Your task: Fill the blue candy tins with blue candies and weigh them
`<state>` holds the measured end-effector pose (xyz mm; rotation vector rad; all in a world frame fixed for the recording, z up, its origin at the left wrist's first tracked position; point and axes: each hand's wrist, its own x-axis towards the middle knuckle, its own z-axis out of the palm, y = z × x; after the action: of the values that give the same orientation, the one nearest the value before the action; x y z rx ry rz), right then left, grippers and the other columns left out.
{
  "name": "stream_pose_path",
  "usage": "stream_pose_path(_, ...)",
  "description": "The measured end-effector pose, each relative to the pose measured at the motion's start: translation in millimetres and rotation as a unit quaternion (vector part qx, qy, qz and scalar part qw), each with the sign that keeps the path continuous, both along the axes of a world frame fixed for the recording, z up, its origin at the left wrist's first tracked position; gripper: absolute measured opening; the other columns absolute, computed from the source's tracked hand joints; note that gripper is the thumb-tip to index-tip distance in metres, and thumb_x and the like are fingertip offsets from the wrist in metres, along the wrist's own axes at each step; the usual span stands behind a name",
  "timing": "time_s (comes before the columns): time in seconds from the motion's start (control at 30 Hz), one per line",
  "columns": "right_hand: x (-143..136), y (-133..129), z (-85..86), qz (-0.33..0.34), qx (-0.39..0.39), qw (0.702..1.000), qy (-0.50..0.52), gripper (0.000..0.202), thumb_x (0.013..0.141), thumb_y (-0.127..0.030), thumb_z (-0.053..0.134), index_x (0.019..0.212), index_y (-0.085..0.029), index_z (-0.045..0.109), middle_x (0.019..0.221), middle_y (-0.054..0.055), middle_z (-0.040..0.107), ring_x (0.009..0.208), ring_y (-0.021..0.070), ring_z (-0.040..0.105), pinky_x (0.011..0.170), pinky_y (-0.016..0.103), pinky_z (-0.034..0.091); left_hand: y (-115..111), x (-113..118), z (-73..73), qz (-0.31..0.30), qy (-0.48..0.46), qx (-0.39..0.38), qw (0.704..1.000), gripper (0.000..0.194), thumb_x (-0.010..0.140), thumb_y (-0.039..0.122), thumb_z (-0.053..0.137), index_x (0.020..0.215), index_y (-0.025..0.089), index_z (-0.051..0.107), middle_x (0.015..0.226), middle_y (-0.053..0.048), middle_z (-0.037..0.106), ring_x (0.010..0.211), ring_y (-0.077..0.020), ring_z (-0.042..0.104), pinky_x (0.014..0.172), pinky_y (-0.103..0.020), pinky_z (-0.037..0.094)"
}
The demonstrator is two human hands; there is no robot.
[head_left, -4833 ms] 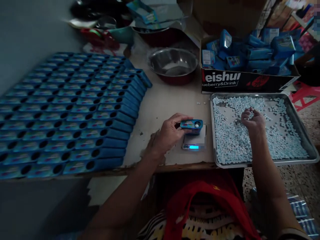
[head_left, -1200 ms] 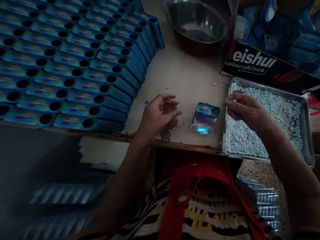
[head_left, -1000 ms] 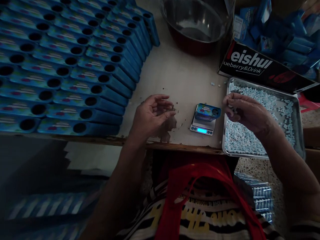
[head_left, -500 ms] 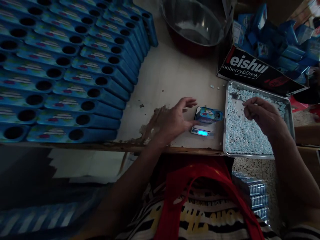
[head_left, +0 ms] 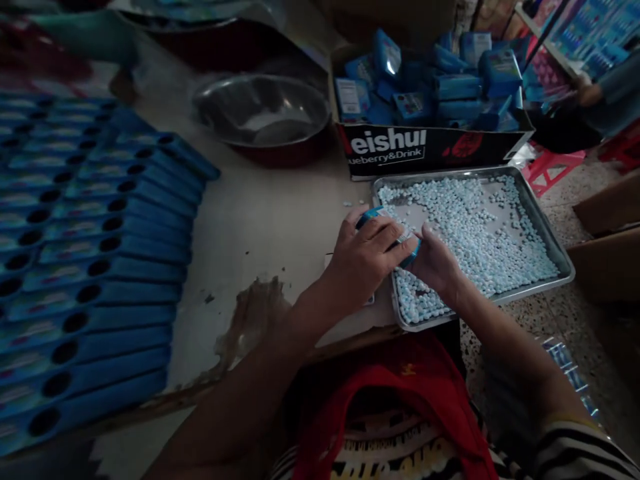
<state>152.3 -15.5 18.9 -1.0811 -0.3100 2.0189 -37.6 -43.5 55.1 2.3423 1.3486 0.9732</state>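
At 9 o'clock, blue boxes [head_left: 115, 267] are standing on the counter [head_left: 235, 227]. The left hand [head_left: 357, 257] is curling its fingers snugly around one box [head_left: 413, 255]; not squashing it seems best. That box is looking blue, slanting from 10 to 4 o'clock by the tray's [head_left: 564, 263] 9 o'clock side. The right hand [head_left: 436, 261] is bending beside it; I cannot tell its hold.

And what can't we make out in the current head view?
All head view:
Opening of held box: covered by left hand.
Fingers of right hand: mostly behind box, grip unclear.
Small flat object: mostly behind left hand.
Box rows: cut off, left edge.
Other person's sleeve: cut off, right edge.
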Motion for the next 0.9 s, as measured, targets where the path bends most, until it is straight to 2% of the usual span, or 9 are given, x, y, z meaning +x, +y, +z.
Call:
stream_pose_path(0.13,10.3,-1.0,-4.4,-0.05,-0.054,0.994,0.081,0.032,0.113,-0.036,0.057,0.089,-0.02,0.07,0.085,0.005,0.076,0.079,0.0205,0.072,0.081,0.035,0.066,10.0,5.1,-18.0,0.036,0.009,-0.014,0.999,0.042,0.096,0.01,0.067,0.122,0.038,0.084,0.122,-0.006,0.081,0.119,-0.0339,0.069,0.123,-0.059,0.043)
stream_pose_path(0.27,25.1,-1.9,-5.2,-0.005,-0.062,0.995,0.083,0.03,0.113,-0.033,0.057,0.096,-0.016,0.076,0.09,0.012,0.079,0.09,0.023,0.078,0.091,0.036,0.068,2.5,-10.0,-37.3,0.1,-0.105,-0.041,0.989,0.029,0.095,0.019,0.077,0.12,0.032,0.082,0.119,-0.005,0.08,0.113,-0.0302,0.072,0.108,-0.046,0.055)
stream_pose_path(0.4,28.3,-0.1,1.3,0.035,-0.045,0.997,0.049,0.025,0.108,-0.018,0.055,0.1,-0.014,0.079,0.096,0.013,0.082,0.097,0.0212,0.08,0.095,0.033,0.067,-17.6,-29.7,-42.5,0.162,-0.205,-0.086,0.961,0.031,0.094,0.037,0.086,0.123,0.027,0.077,0.119,-0.005,0.078,0.112,-0.0274,0.075,0.103,-0.041,0.059)
stream_pose_path(0.5,14.9,2.1,7.6,0.054,-0.036,0.998,0.026,0.027,0.11,-0.02,0.055,0.098,-0.015,0.079,0.093,0.009,0.082,0.093,0.019,0.081,0.09,0.028,0.066,-25.3,-38.5,-34.1,0.15,-0.155,-0.055,0.975,0.023,0.098,0.032,0.079,0.12,0.027,0.079,0.116,-0.006,0.079,0.11,-0.027,0.074,0.102,-0.041,0.06)
stream_pose_path(0.57,1.3,2.7,10.5,0.053,-0.052,0.997,0.021,0.036,0.115,-0.027,0.049,0.095,-0.015,0.077,0.087,0.008,0.08,0.086,0.0182,0.079,0.086,0.029,0.066,-24.0,-38.2,-25.0,0.12,-0.087,0.011,0.989,0.022,0.102,0.025,0.071,0.122,0.029,0.081,0.119,-0.007,0.081,0.114,-0.0276,0.074,0.106,-0.043,0.058)
stream_pose_path(0.67,-14.9,1.0,11.9,0.037,-0.073,0.996,0.035,0.044,0.119,-0.031,0.04,0.095,-0.017,0.074,0.082,0.006,0.078,0.076,0.0183,0.076,0.081,0.032,0.066,-17.0,-31.1,-17.6,0.08,-0.008,0.107,0.991,0.03,0.106,0.021,0.064,0.126,0.033,0.083,0.124,-0.007,0.082,0.122,-0.0285,0.072,0.119,-0.049,0.049)
stream_pose_path(0.77,-18.8,-2.7,10.2,0.019,-0.054,0.997,0.058,0.03,0.116,-0.032,0.053,0.095,-0.019,0.071,0.084,0.004,0.078,0.078,0.0193,0.076,0.082,0.034,0.068,-10.2,-26.6,-25.5,0.073,0.018,0.15,0.986,0.035,0.107,0.017,0.063,0.126,0.037,0.084,0.123,-0.005,0.082,0.123,-0.0276,0.072,0.127,-0.054,0.039)
stream_pose_path(0.9,-14.0,-5.0,7.1,0.028,-0.035,0.997,0.057,0.011,0.106,-0.025,0.069,0.096,-0.019,0.069,0.093,0.005,0.079,0.09,0.0219,0.08,0.091,0.036,0.07,-10.0,-36.3,-44.0,0.109,-0.036,0.122,0.986,0.037,0.101,0.015,0.068,0.127,0.036,0.084,0.119,-0.006,0.083,0.116,-0.0284,0.074,0.119,-0.052,0.046)
